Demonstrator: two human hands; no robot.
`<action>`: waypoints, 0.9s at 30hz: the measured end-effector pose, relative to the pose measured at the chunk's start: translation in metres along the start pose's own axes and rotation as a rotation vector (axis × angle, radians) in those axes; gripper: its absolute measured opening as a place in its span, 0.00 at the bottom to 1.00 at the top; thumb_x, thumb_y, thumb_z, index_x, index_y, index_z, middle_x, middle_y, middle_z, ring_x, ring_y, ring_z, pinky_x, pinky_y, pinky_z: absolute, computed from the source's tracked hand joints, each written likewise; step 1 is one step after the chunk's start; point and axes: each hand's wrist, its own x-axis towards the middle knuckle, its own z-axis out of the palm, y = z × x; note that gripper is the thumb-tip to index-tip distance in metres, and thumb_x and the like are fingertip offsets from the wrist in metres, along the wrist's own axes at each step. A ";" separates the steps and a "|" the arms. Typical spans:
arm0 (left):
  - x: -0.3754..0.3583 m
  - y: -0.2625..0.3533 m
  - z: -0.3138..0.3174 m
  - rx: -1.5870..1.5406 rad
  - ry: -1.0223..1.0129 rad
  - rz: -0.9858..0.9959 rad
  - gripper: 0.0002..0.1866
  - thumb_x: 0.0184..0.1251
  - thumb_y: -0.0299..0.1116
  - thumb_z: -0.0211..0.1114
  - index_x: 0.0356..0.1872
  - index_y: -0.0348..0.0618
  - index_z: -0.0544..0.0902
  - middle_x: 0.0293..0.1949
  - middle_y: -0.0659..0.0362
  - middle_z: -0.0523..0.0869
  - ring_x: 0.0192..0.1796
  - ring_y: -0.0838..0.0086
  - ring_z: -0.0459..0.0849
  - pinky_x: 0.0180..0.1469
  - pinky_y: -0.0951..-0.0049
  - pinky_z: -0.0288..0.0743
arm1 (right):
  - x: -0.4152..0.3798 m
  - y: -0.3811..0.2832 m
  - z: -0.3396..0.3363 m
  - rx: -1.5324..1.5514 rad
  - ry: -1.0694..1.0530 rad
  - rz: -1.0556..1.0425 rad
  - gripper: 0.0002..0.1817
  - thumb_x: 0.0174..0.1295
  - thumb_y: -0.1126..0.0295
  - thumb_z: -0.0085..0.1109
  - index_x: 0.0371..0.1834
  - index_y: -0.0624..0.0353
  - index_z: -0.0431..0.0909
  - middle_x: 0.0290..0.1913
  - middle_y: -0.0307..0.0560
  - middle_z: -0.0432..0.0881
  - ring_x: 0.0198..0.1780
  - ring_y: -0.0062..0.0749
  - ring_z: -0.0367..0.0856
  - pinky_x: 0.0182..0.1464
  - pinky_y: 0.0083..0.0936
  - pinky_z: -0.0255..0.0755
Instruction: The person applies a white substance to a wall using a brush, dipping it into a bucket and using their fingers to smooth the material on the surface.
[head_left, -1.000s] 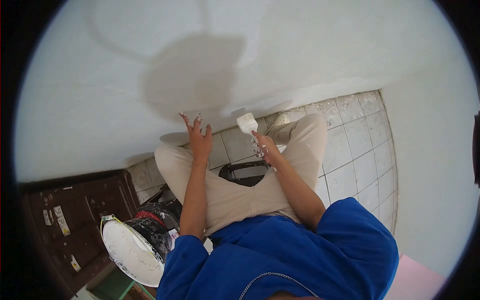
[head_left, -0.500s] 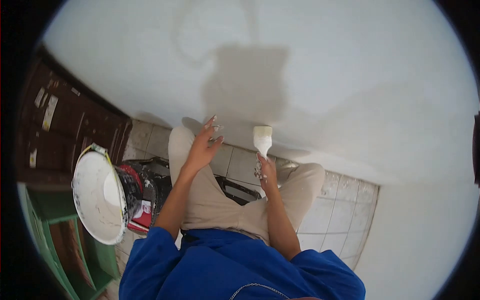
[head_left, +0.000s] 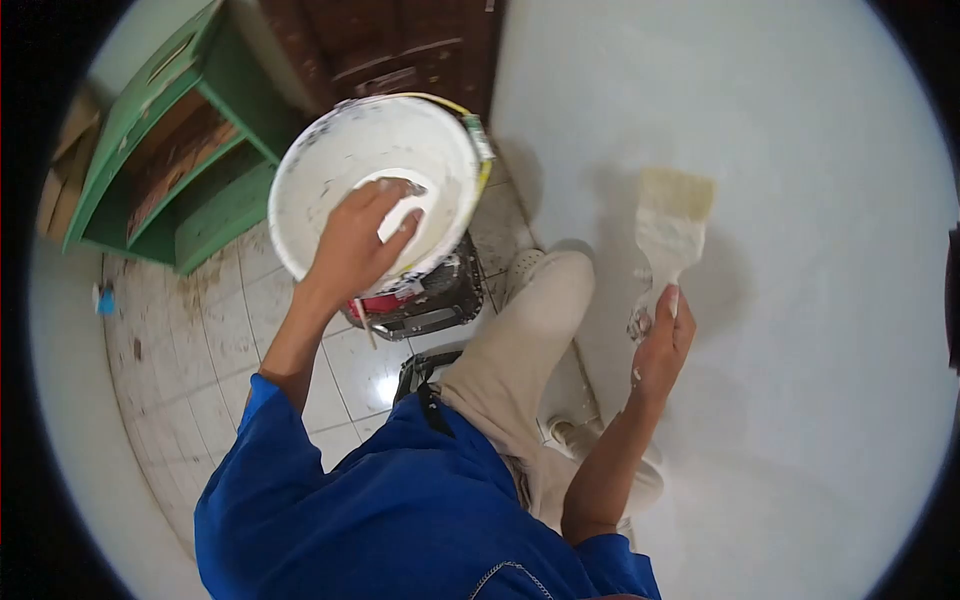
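Note:
In my right hand [head_left: 664, 345] is a wide paintbrush [head_left: 672, 235], gripped by its handle with the pale bristles pointing up. White paint coats the brush's lower body, and the brush is in front of the white wall [head_left: 800, 250]. My left hand [head_left: 362, 240] hangs over the mouth of a white bucket [head_left: 300, 165], thumb and fingers apart, with nothing seen in it. Paint marks its fingertips. White paint [head_left: 398, 222] shows inside the bucket, partly hidden by this hand. A yellow handle [head_left: 483, 180] runs along the bucket's right rim.
Under the bucket is a black and red stool-like support [head_left: 430, 305]. A green shelf unit [head_left: 225, 215] stands at the left, and a dark brown door [head_left: 400, 45] is behind the bucket. My bent leg [head_left: 525, 330] is close to the wall, above the tiled floor [head_left: 225, 330].
My view has swung left toward the bucket. My left hand has gone from above my knee to over the bucket. The brush has come up higher, still in my right hand.

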 end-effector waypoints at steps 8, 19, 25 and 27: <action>-0.047 -0.072 -0.016 0.097 0.108 -0.335 0.10 0.61 0.33 0.61 0.40 0.38 0.81 0.38 0.49 0.84 0.37 0.55 0.82 0.42 0.60 0.75 | 0.060 -0.057 0.135 -0.750 -0.649 -0.678 0.16 0.59 0.65 0.57 0.46 0.64 0.78 0.37 0.57 0.81 0.38 0.47 0.80 0.42 0.38 0.71; -0.047 -0.074 -0.021 0.024 0.087 -0.519 0.13 0.62 0.38 0.61 0.41 0.39 0.81 0.38 0.53 0.85 0.39 0.59 0.84 0.41 0.64 0.76 | 0.078 0.015 0.256 -1.306 -1.143 -0.814 0.05 0.51 0.74 0.56 0.28 0.61 0.80 0.33 0.55 0.82 0.38 0.49 0.82 0.40 0.42 0.76; -0.050 -0.079 -0.017 0.029 0.122 -0.502 0.12 0.62 0.38 0.61 0.39 0.40 0.81 0.37 0.54 0.85 0.37 0.59 0.84 0.38 0.65 0.77 | 0.070 0.022 0.279 -1.481 -1.230 -0.630 0.14 0.48 0.70 0.63 0.40 0.61 0.83 0.39 0.57 0.83 0.42 0.48 0.82 0.47 0.39 0.75; -0.050 -0.080 -0.017 0.029 0.133 -0.493 0.12 0.62 0.38 0.61 0.39 0.39 0.81 0.36 0.54 0.85 0.36 0.59 0.84 0.38 0.65 0.77 | 0.068 0.024 0.278 -1.462 -1.216 -0.634 0.14 0.48 0.70 0.63 0.39 0.61 0.83 0.39 0.56 0.83 0.42 0.48 0.82 0.47 0.39 0.74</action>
